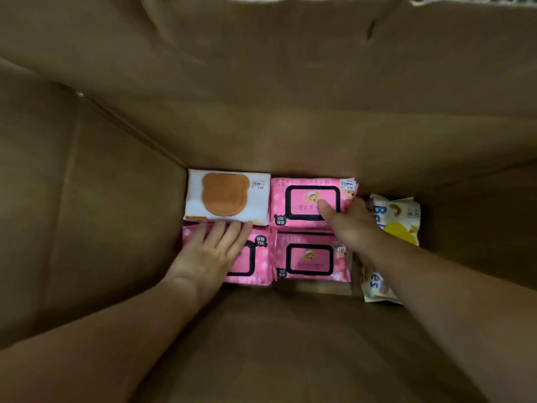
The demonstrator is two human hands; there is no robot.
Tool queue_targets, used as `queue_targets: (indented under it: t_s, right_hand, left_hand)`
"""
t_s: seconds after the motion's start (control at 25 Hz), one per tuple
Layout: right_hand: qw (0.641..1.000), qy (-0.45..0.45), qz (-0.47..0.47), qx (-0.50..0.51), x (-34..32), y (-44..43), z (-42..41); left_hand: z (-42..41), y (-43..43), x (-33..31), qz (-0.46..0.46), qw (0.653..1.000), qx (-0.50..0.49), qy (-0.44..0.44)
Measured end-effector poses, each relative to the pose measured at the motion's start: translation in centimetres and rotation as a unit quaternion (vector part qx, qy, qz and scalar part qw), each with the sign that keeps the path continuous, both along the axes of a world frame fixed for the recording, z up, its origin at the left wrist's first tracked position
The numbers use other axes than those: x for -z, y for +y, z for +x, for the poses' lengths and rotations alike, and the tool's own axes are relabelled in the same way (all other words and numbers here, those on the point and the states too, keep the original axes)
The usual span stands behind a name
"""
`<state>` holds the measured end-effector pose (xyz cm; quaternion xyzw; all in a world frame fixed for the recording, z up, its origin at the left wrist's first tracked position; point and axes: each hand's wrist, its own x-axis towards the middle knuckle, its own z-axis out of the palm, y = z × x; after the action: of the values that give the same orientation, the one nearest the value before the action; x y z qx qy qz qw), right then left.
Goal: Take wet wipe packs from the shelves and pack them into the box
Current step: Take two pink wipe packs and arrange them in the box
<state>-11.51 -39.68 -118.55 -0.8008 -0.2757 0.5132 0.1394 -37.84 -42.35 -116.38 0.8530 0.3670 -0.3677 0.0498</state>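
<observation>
1. Left hand (213, 253) lies flat, fingers straight, on the near pink pack (258, 267).
2. Right hand (348, 225) pinches the far pink pack (305, 205) at its edge, deep in the box (116, 199).
3. Soft, slick, I reckon — grip the ends.

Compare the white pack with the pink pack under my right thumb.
The white pack has an orange bear-shaped lid; the far pink pack has a black-framed rectangular one. The right hand grips the far pink pack; no hand grips the white pack. Both lie flat, with price stickers.
</observation>
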Motion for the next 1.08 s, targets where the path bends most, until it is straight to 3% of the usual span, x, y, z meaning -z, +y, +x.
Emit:
queue_targets:
  t_s: [0.08,0.2,0.4,0.48,0.6,0.72,0.92,1.08]
  right_hand:
    - [0.999,-0.014,-0.033,-0.036,0.4,0.4,0.7]
    - [0.998,-0.020,-0.048,-0.041,0.5,0.6,0.4]
    - [0.990,-0.076,-0.059,-0.104,-1.6,0.7,0.7]
    - [0.988,-0.093,-0.038,-0.120,-3.2,0.1,1.2]
    - [0.995,-0.050,-0.016,-0.081,-7.0,-1.5,1.4]
    - [1.000,-0.004,0.007,-0.024,-12.4,-3.3,0.7]
    - [0.998,0.054,0.034,0.031,-23.4,-5.1,0.4]
    - [0.994,0.071,0.055,0.059,-37.4,-5.2,1.5]
  left_hand:
    - [-0.6,0.6,0.1,0.052,0.998,-0.036,-0.013]
    - [-1.1,1.5,-0.2,0.052,0.995,-0.085,-0.028]
    - [0.8,1.6,-1.9,-0.055,0.975,-0.214,-0.029]
    - [1.2,2.2,-3.6,-0.112,0.936,-0.321,-0.088]
    - [2.4,3.3,-6.9,-0.176,0.817,-0.518,-0.185]
    - [3.5,3.4,-11.7,-0.218,0.739,-0.598,-0.220]
    - [6.0,2.7,-23.7,-0.231,0.684,-0.641,-0.260]
    - [7.6,3.5,-37.6,-0.238,0.682,-0.619,-0.308]
